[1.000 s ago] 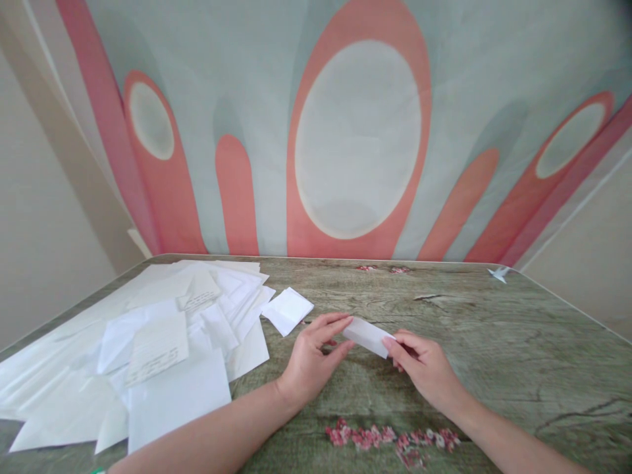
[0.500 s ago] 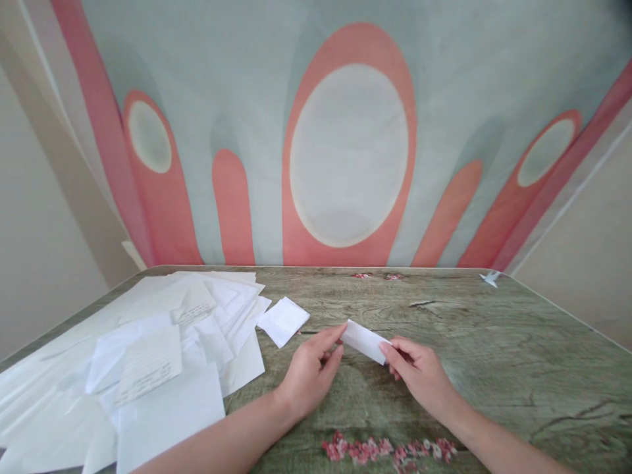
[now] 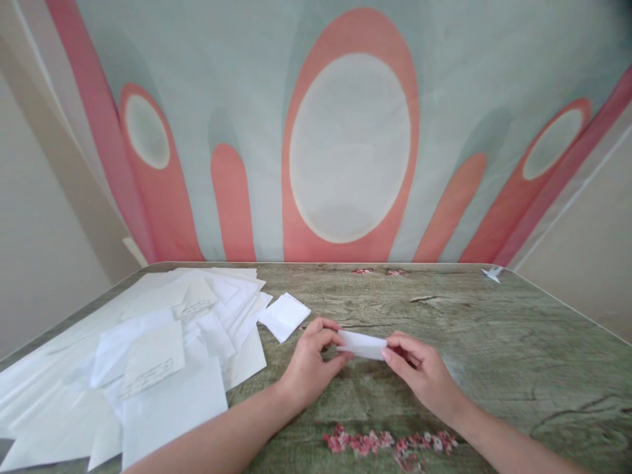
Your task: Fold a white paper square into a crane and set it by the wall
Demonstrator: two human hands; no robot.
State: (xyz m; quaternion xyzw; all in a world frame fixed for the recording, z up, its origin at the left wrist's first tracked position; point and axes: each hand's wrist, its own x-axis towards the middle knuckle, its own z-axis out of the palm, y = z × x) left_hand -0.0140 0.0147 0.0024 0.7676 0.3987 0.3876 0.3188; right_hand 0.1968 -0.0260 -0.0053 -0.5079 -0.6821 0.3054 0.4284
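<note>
A small folded white paper [image 3: 363, 345] spans the gap between my two hands above the wood-patterned tabletop. My left hand [image 3: 318, 355] pinches its left end, the thumb below and the fingers above. At the right end, my right hand [image 3: 417, 368] grips it between thumb and fingers. A crease runs along the paper's length, and its two layers stand slightly apart toward the left. Just beyond my left hand lies a small stack of white paper squares [image 3: 285, 316].
Loose white sheets [image 3: 172, 421] are heaped over the table's left side, some with printed lines. A small folded paper shape [image 3: 492, 274] rests at the far right corner. Pink flower prints [image 3: 365, 441] mark the tabletop [image 3: 518, 368]. A patterned backdrop [image 3: 266, 131] rises behind.
The folded paper has turned from a slant to nearly level, and its layers now show apart. My left fingers have shifted their hold on its left end. The view has tilted slightly.
</note>
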